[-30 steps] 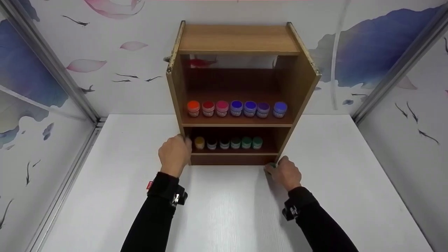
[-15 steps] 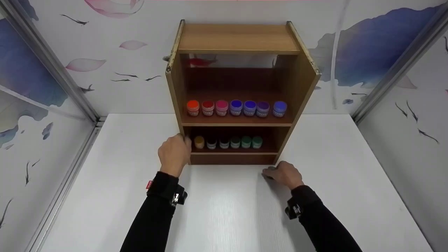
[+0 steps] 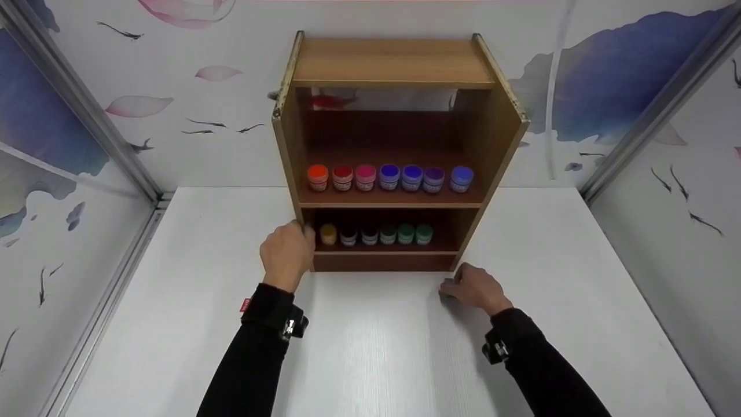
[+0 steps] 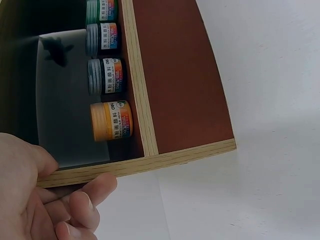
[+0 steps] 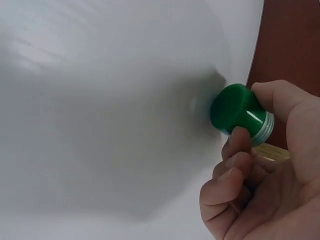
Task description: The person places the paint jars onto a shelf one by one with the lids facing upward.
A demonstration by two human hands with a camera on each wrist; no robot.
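A wooden shelf cabinet (image 3: 393,263) stands upright on the white table. My left hand (image 3: 286,252) grips the lower part of its left side panel (image 4: 125,166), thumb inside and fingers outside in the left wrist view. My right hand (image 3: 476,288) is by the cabinet's front right corner. In the right wrist view, it pinches a small green paint jar (image 5: 240,110) between thumb and fingers, tilted. The head view mostly hides this jar behind the fingers. Nearest the left hand on the lower shelf is a yellow paint jar (image 4: 112,121).
An upper row runs from an orange paint jar (image 3: 318,177) to a violet-blue jar (image 3: 461,179). The lower shelf's row ends at a green jar (image 3: 424,234). The white table (image 3: 370,347) spreads in front. Patterned walls (image 3: 220,150) enclose the back and sides.
My right hand has drawn slightly away from the cabinet's front right corner, its wrist shifting right, still holding the jar. The left hand keeps its grip on the panel.
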